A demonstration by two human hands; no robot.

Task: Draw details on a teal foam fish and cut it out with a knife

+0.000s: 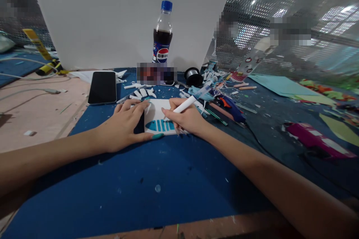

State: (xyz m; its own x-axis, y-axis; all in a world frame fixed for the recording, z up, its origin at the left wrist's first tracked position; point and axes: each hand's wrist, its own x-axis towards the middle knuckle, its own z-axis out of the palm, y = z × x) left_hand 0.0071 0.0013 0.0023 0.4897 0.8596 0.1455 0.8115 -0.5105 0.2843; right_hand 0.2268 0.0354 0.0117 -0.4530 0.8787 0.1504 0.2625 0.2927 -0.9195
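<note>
On the blue mat lies a small white board (157, 109) with a blue striped, fish-like shape (160, 125) on it. My left hand (123, 125) grips the board's left side, with the thumb along the near edge and the fingertips at the far edge. Pinched in my right hand (187, 117) is a white pen (183, 105), tilted, its lower end over the blue stripes. The pen's exact contact with the board is too small to tell. My right fingers cover part of the board's right side.
A black-screened phone (102, 87) lies at left. Behind the board are white scraps (143, 92), a cola bottle (162, 37) and a black spool (193, 77). A blue glue gun (231, 108) with its cord lies right, beside pens; farther right is a magenta tool (319, 140).
</note>
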